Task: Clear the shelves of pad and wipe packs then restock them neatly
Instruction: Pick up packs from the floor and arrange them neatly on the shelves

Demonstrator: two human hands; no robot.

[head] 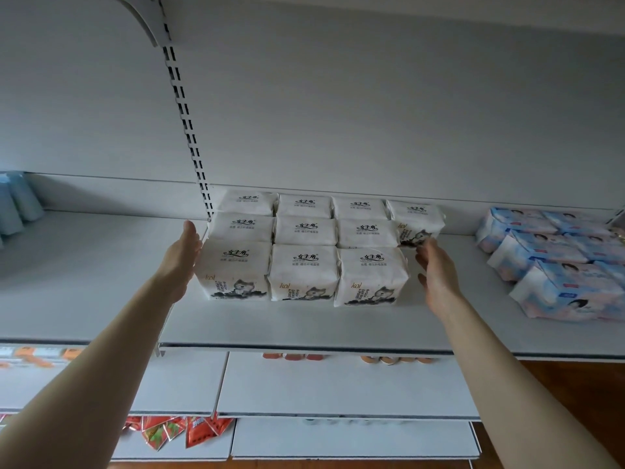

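Observation:
Several white packs with a dog print (303, 275) stand in tidy rows on the white shelf (304, 326). One more of these packs (417, 221) sits at the back right of the block. My left hand (181, 258) lies flat with straight fingers against the left side of the front left pack (233, 270). My right hand (438, 272) hovers open just right of the front right pack (370, 277), its fingertips near the lower corner of the back right pack; I cannot tell whether they touch it.
Pale blue and pink packs (558, 262) lie stacked at the shelf's right end. Light blue packs (17, 204) stand at the far left. A slotted upright (189, 130) rises behind. Lower shelves hold orange items (294, 356) and red sachets (182, 431).

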